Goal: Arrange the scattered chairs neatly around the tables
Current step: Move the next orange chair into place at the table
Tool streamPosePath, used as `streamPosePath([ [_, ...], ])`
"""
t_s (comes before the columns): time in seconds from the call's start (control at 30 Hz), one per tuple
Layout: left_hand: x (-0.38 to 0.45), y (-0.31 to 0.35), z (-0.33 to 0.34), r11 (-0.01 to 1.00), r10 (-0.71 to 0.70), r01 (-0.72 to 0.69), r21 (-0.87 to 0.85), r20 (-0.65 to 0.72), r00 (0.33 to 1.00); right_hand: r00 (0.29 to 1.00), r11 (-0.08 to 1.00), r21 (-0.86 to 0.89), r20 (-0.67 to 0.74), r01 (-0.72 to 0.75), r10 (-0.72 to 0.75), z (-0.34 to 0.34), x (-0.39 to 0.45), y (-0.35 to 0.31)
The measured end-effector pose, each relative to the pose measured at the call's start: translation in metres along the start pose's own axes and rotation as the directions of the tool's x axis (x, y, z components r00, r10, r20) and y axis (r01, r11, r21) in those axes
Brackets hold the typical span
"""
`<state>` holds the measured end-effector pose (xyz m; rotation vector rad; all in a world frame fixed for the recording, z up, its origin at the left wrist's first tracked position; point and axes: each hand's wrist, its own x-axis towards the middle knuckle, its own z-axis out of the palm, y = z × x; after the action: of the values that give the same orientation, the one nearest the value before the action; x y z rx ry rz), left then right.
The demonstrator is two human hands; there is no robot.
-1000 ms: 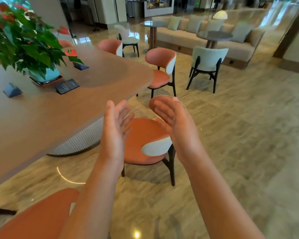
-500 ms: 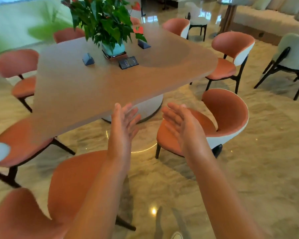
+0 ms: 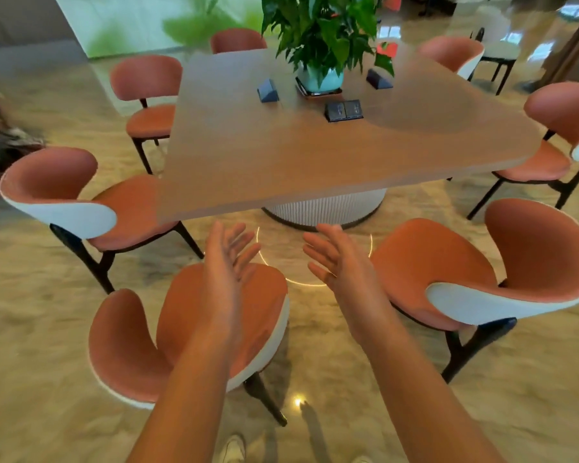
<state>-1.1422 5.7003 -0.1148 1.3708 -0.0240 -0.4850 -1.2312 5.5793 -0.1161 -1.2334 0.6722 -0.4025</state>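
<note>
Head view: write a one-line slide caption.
Both open hands, left and right, reach toward an orange chair standing askew before the wooden table.

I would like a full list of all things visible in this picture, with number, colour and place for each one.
table: one, brown top on a white ribbed base, centre.
orange chairs: seven around the table; the nearest one stands apart from it, under the left forearm.
pale chair: one, whitish with dark legs, top right.
potted plant: one, green leaves in a pale blue-green pot, middle of the table.
dark wedges: two, either side of the pot.
socket panel: one, dark, in front of the pot.
floor: beige polished stone.
shoes: two white tips, bottom edge.
left hand: open, empty, raised.
right hand: open, empty, raised.
</note>
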Motion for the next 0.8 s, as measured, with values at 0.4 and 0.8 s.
streamPosePath([
  [0.4, 0.073, 0.037, -0.132, 0.997, -0.075, 0.074, 0.010, 0.227, 0.971, 0.983, 0.999, -0.015, -0.181, -0.037, 0.034, 0.144, 0.002, 0.039],
  [0.8, 0.072, 0.055, -0.181, 1.000, -0.028, 0.024, 0.018, 0.263, 0.964, 0.982, 1.000, 0.015, -0.189, -0.009, 0.011, 0.187, -0.019, 0.046],
])
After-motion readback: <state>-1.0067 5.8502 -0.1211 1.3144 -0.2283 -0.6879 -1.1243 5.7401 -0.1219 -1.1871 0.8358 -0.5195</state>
